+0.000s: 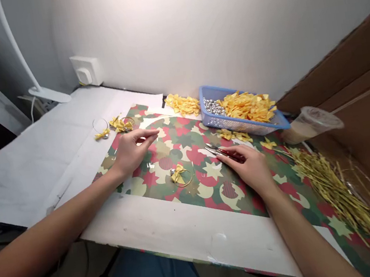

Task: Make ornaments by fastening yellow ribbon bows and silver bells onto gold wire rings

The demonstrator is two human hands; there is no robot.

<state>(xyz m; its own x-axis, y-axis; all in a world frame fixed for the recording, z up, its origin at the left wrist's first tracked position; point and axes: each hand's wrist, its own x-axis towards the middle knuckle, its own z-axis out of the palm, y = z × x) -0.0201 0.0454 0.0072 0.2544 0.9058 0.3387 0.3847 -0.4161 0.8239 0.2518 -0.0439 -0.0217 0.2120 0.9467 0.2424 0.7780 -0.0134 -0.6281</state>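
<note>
My right hand (250,165) is closed round small slim-nosed pliers (214,150) with dark red handles; the jaws point left, over the mat. My left hand (134,151) hovers above the mat's left part, thumb and fingertips pinched together. Whether anything thin is between them I cannot make out. Between and below both hands, a yellow ribbon bow (178,175) with a silver bell and a wire loop (185,183) lies on the camouflage-patterned mat (165,193). Beyond my left hand rest more yellow bows with wire loops (121,124).
A blue basket (248,129) holds silver bells (214,107) and yellow bows (246,107). Loose bows (183,104) are piled beside it. To the right are a plastic cup (312,123) and a bundle of gold-coloured stems (333,185). A white lamp (49,94) stands at back left.
</note>
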